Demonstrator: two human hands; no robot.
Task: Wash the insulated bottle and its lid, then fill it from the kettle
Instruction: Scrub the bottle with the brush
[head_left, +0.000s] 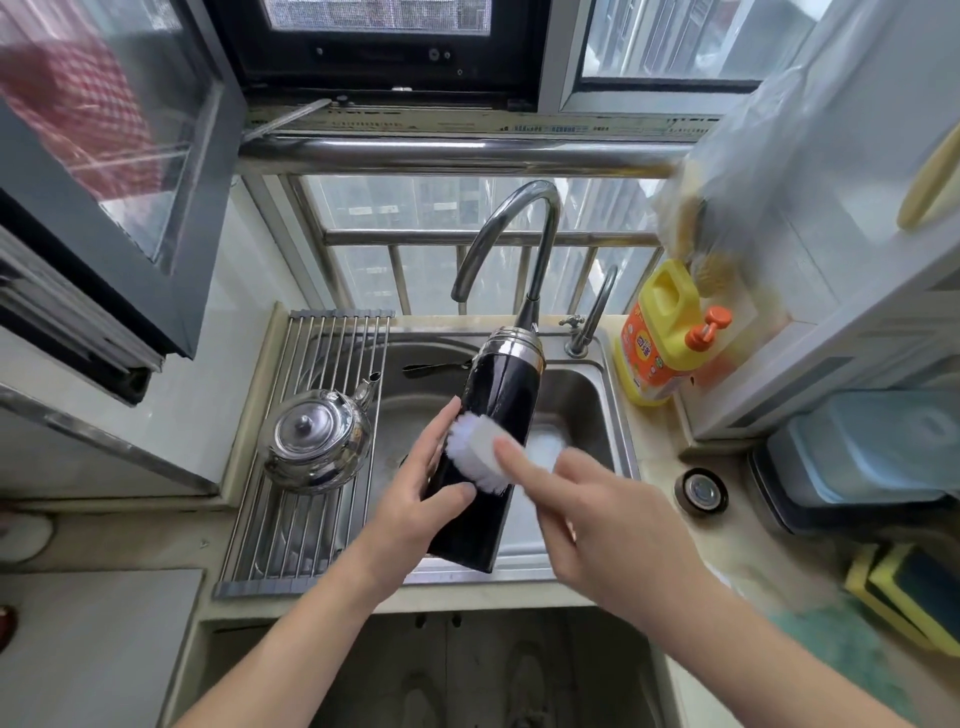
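Note:
Over the steel sink I hold a tall black insulated bottle with a silver neck, tilted so its mouth points toward the tap. My left hand grips the bottle's lower body. My right hand presses a white bristle brush against the bottle's side, forefinger stretched along the brush's back. The shiny steel kettle stands with its lid on, on the roll-up rack at the left. I see no bottle lid.
The curved tap arches over the sink, with a smaller tap beside it. A yellow detergent jug with an orange pump stands at the right rim. The wire rack covers the left basin. Sponges and a blue container sit at right.

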